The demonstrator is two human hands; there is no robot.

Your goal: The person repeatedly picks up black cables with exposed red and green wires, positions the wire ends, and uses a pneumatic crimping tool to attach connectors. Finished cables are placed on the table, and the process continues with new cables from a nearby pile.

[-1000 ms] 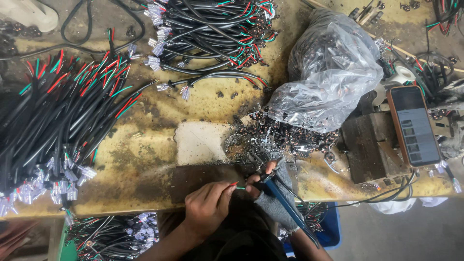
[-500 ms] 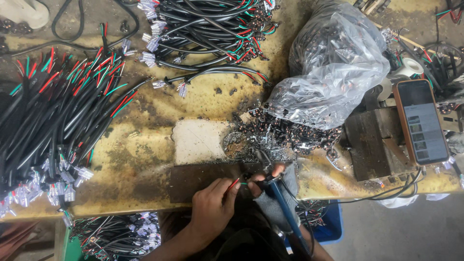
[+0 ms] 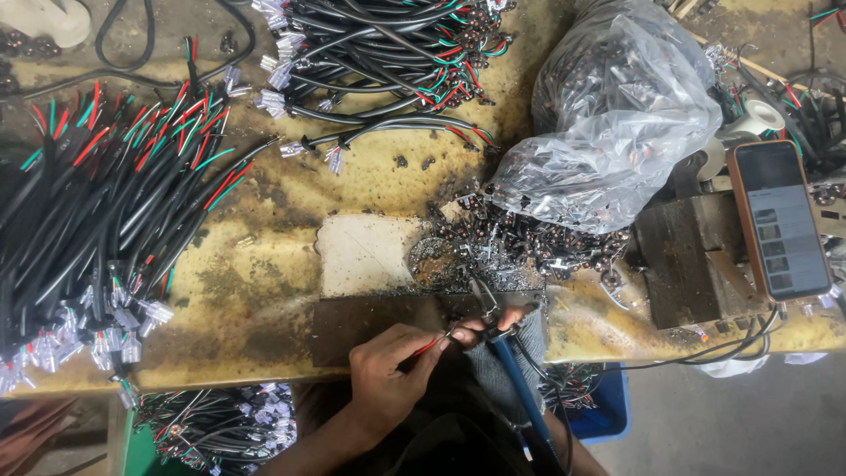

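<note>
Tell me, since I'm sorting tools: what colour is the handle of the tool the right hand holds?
Blue, seen in the head view: the tool's handle.

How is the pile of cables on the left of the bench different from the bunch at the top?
The left cable pile is larger and lies mostly straight, fanned out with red and green wire ends pointing up. The top cable bunch is smaller and looped into curves, its clear connectors toward the left. Both are black cables with red and green wires and clear connectors.
</note>
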